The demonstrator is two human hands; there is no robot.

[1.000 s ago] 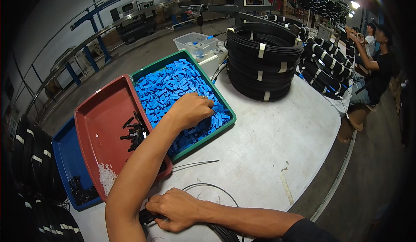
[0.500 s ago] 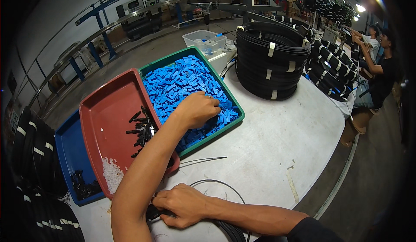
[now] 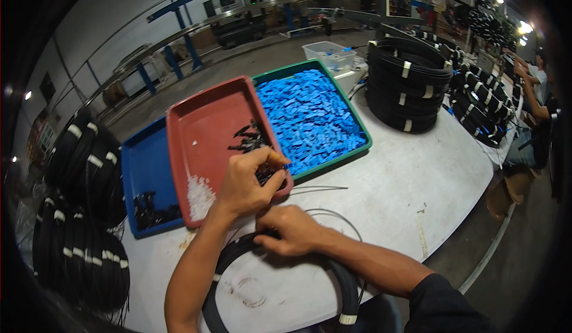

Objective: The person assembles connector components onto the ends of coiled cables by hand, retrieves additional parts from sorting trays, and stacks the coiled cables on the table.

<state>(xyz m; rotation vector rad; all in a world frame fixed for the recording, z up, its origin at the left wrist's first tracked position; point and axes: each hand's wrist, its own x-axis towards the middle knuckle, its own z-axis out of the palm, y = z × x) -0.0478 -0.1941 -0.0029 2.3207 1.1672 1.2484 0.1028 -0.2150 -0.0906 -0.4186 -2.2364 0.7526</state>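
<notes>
One white-banded black coil (image 3: pixel 347 291) lies gripped by right hand (image 3: pixel 290 230); left hand (image 3: pixel 250 181) pinches something blue (image 3: pixel 286 165).

A broad stretch of white tabletop (image 3: pixel 417 178) is lying open to the right, spreading between the green tray (image 3: pixel 347 105) and the right forearm (image 3: pixel 381 264) — room where a hand could be passing. A tall black cable stack (image 3: pixel 408 89) is closing off its far side. Loose cable ends (image 3: pixel 319 187) are jutting into the narrow gap between the trays and the right hand (image 3: pixel 289 229), which is gripping a cable coil (image 3: pixel 347 288). The left hand (image 3: pixel 245 181) is obstructing the red tray's (image 3: pixel 208 118) near right corner — partly covering the black parts (image 3: pixel 247 139).
</notes>
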